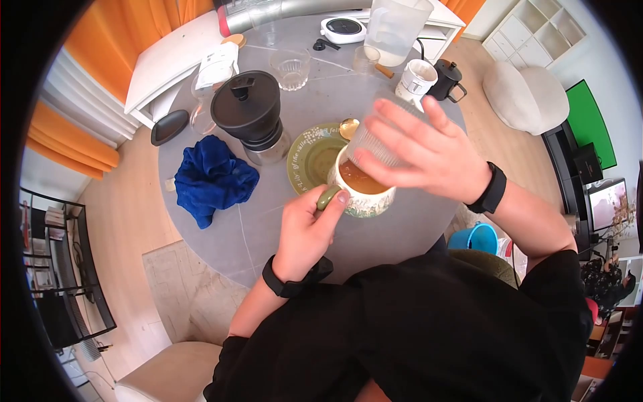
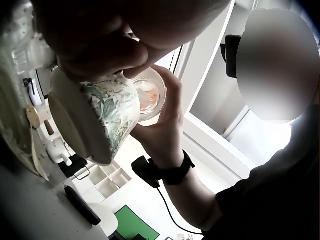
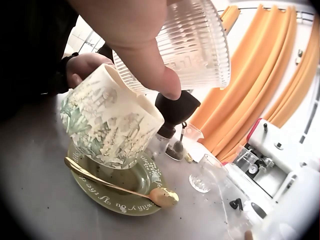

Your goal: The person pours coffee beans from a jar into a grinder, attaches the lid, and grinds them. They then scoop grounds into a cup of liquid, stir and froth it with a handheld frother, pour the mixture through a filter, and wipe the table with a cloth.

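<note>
My left hand [image 1: 305, 231] grips the green handle of a flower-patterned mug [image 1: 368, 204], which holds brown liquid. The mug is raised and tilted over a green saucer [image 3: 90, 195] with white lettering. In my right hand [image 1: 432, 157] is a ribbed clear glass [image 3: 195, 50], thumb and fingers around its sides. The glass lies steeply tipped, its mouth at the mug's rim. A gold spoon [image 3: 162, 196] rests across the saucer. Part of the mug's opening is hidden behind the right hand and glass in the head view.
Left of the saucer stand a black-topped grinder [image 1: 248, 110] and a crumpled blue cloth [image 1: 214, 177]. Farther back are a faceted glass [image 1: 293, 70], a scale [image 1: 343, 29] and a large clear pitcher [image 1: 395, 33]. A white cup [image 1: 418, 77] and black kettle [image 1: 447, 80] stand at the right.
</note>
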The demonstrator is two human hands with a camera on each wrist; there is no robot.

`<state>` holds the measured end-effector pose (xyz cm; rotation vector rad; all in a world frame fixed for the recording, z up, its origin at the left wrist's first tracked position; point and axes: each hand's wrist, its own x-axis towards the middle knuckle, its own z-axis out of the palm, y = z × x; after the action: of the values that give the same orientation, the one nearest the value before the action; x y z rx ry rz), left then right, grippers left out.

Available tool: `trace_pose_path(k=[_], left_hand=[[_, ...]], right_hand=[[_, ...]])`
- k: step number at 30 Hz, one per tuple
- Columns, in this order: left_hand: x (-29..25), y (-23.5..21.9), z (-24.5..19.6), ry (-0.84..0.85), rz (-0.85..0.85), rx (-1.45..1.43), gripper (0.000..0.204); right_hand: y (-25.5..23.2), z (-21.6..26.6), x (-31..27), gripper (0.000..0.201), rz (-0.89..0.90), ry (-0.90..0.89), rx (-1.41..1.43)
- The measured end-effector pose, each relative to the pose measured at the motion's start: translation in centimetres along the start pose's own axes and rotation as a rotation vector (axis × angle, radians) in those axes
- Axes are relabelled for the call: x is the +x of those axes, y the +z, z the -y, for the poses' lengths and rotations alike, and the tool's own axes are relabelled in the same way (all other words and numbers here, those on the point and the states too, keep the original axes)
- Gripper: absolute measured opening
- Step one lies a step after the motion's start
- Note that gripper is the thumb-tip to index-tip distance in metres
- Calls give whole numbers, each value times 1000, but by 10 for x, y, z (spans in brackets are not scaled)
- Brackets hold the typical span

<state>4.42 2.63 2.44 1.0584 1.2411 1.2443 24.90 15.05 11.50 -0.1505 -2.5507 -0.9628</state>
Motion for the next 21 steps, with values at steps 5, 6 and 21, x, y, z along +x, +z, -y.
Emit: trace_pose_path(k=[5,6,21], left_hand=[[-4,-6,-5,-10,-2,39,28],[-3,-7,-8,7,-21,70,27],[-3,2,-16,93,152,95,33]], right_hand=[[-5,3,-15,72,84,509,440],[-6,5,-20,78,79,694,595],[48,61,-106,80,-37,1338,1202]])
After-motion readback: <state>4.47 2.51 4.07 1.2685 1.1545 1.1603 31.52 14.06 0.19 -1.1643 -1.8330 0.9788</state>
